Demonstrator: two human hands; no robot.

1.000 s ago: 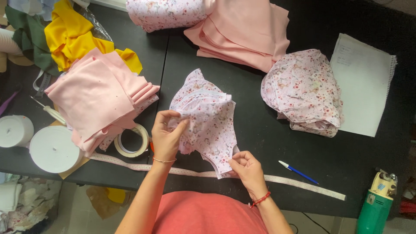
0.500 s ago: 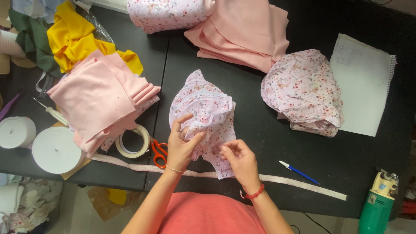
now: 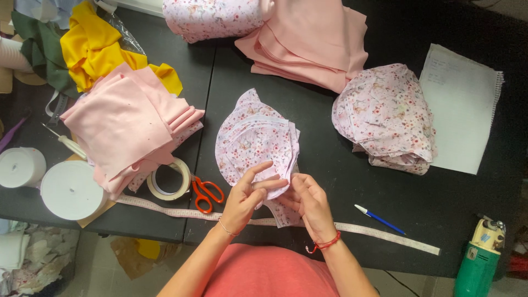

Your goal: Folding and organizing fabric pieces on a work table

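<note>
Head view: both hands pinch the near edge of a floral fabric stack at the table's front edge.

Left to right: white tape rolls point(image 3: 70, 190) sit at the table's left edge, then a folded pink fabric pile point(image 3: 129, 124), a tape ring point(image 3: 169, 179) and orange-handled scissors point(image 3: 207, 192), more exposed than half a second ago. The left hand point(image 3: 248, 195) has slid nearer the front edge, fingers closed on the floral fabric stack point(image 3: 256, 144); the right hand point(image 3: 308, 201) pinches the same edge just beside it. A measuring tape point(image 3: 385, 234) runs under both wrists, partly hidden. Further right lie a blue pen point(image 3: 379, 219) and another floral bundle point(image 3: 388, 118). The green tool point(image 3: 484, 250) at the front right corner is cut off.
</note>
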